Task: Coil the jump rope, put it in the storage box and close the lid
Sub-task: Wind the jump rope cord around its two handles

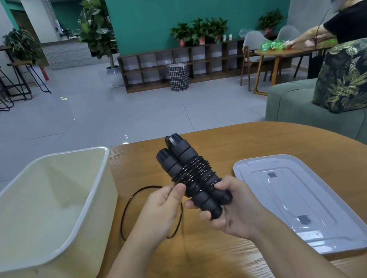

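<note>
Midway: jump rope (192,176) in right hand (235,207); left hand (162,209) on cord

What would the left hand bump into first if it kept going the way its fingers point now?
The left hand pinches the rope and points up and right, toward the jump rope handles held in the right hand. It would likely meet that wrapped bundle almost at once, though depth is hard to judge.

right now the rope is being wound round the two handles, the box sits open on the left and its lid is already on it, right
Not quite: the lid is not on the storage box; the head view shows it lying flat on the table to the right. The rest holds: the rope is wound round the two handles, and the box sits open on the left.
</note>
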Motion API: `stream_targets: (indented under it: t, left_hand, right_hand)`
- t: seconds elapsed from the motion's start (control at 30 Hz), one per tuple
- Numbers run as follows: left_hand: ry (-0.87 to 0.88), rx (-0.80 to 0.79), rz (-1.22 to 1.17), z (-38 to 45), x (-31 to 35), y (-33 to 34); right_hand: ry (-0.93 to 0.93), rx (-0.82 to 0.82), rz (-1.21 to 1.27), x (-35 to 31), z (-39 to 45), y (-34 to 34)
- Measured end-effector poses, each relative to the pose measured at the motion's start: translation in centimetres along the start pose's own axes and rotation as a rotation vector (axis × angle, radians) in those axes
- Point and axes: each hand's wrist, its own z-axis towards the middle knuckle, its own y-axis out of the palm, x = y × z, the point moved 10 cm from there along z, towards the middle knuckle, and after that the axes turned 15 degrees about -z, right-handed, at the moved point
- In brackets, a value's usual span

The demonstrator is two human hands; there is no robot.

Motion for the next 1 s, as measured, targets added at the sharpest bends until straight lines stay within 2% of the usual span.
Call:
stream_targets:
  t: [0.13, 0.2, 0.27, 0.33, 0.47, 0.57, 0.63, 0.7, 0.77, 0.83, 1.0]
  left_hand:
    - [-0.023, 0.145, 0.020, 0.1, -1.4, -0.9]
    - [-0.056, 0.252, 0.118, 0.2, -2.8, -2.3]
    - [-0.057, 0.304, 0.166, 0.4, -3.3, -3.0]
    - [-0.039, 0.326, 0.196, 0.8, -3.0, -3.3]
    - [-0.030, 0.410, 0.257, 2.1, -3.3, -4.1]
    - [0.002, 0.343, 0.282, 3.5, -4.1, -3.1]
    - [0.040, 0.273, 0.281, 4.5, -4.8, -2.3]
    - [0.062, 0.219, 0.282, 5.3, -5.7, -2.2]
    - [0.080, 0.156, 0.282, 6.1, -6.4, -2.0]
    - [0.097, 0.117, 0.288, 6.7, -6.9, -1.9]
    - [0.079, 0.215, 0.296, 7.6, -7.7, -3.3]
  right_hand:
    - [-0.016, 0.131, -0.100, 0.6, 0.7, -1.3]
    - [-0.132, 0.335, -0.297, -0.3, 1.1, -3.4]
    - [-0.262, 0.558, -0.615, -2.2, 0.5, -4.6]
    - [-0.351, 0.584, -0.801, -3.2, 0.7, -4.1]
    - [-0.335, 0.499, -1.001, -2.6, 3.0, -2.7]
    - [-0.359, 0.660, -1.169, -2.8, 4.1, -3.7]
    - [-0.351, 0.763, -1.087, -2.8, 4.5, -5.2]
    - [-0.303, 0.781, -1.008, -2.5, 5.0, -6.6]
    - [-0.238, 0.736, -0.919, -1.8, 5.8, -8.0]
    - [-0.171, 0.679, -0.719, -0.5, 6.9, -9.2]
    - [-0.078, 0.393, -0.275, 2.5, 9.2, -8.6]
